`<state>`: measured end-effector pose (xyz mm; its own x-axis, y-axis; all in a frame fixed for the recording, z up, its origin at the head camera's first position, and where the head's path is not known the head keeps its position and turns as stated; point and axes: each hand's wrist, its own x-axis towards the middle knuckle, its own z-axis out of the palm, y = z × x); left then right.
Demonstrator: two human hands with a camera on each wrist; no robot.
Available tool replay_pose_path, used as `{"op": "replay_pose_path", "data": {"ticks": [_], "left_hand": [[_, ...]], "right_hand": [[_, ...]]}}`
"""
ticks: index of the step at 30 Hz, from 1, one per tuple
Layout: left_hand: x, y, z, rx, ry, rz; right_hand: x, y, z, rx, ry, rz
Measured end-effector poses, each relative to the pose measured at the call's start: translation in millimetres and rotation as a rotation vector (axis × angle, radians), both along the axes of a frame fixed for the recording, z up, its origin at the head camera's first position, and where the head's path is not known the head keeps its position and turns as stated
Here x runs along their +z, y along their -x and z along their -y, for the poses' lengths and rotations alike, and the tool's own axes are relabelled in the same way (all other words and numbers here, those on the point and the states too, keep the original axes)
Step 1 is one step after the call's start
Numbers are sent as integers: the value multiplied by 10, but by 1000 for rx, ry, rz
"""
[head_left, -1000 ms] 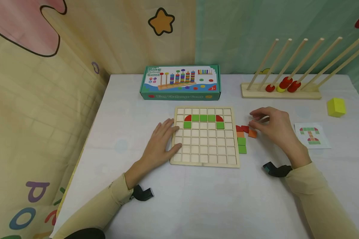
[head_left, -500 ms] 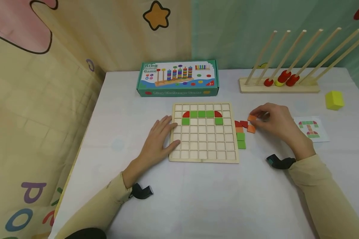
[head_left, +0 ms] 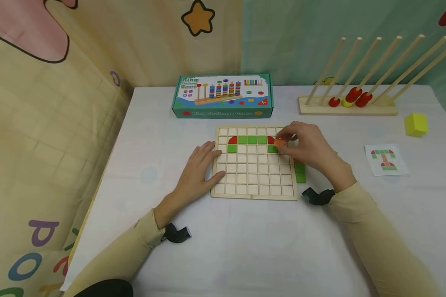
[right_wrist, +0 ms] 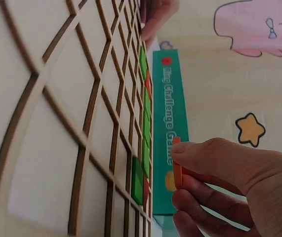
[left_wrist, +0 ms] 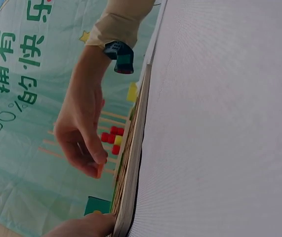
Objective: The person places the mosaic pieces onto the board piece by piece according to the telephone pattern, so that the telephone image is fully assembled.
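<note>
A wooden grid board (head_left: pixel 252 197) lies on the white table, with green squares (head_left: pixel 252 140) and red quarter-round tiles (head_left: pixel 232 140) set in its upper rows. My right hand (head_left: pixel 308 144) pinches an orange square tile (head_left: pixel 279 142) above the board's upper right part. The right wrist view shows that orange tile (right_wrist: pixel 177 163) edge-on between thumb and fingers, apart from the board. My left hand (head_left: pixel 197 171) rests at the board's left edge, fingers extended and thumb on the rim. Green tiles (head_left: pixel 300 172) lie by the board's right side; the right hand hides other loose tiles there.
A pattern card (head_left: pixel 386 160) lies on the right. Behind it are a yellow block (head_left: pixel 416 125) and a wooden peg rack (head_left: pixel 347 109) with red and yellow beads. A green Ring Challenge Game box (head_left: pixel 223 97) stands behind the board. Patterned curtains enclose the back and left.
My right hand has taken an orange tile from the loose pieces beside the board and carried it left over the grid. The left hand has stayed at the board's edge.
</note>
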<state>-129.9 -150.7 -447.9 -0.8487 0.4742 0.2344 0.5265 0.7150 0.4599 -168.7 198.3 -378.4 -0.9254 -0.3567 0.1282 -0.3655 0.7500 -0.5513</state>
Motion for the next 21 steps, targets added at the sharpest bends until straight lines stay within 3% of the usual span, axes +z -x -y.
{"op": "replay_pose_path", "data": {"ticks": [7,11,21], "left_hand": [[-15,14,-14,-7,-12,3],[-20,18,-22,-9,-3,8],[-18,-21,19,-7,9,-2]], "right_hand": [[-102,89,430,82,10,-10],[-171,85,492,87,22,-21],[-242,40,609,101,68,58]]}}
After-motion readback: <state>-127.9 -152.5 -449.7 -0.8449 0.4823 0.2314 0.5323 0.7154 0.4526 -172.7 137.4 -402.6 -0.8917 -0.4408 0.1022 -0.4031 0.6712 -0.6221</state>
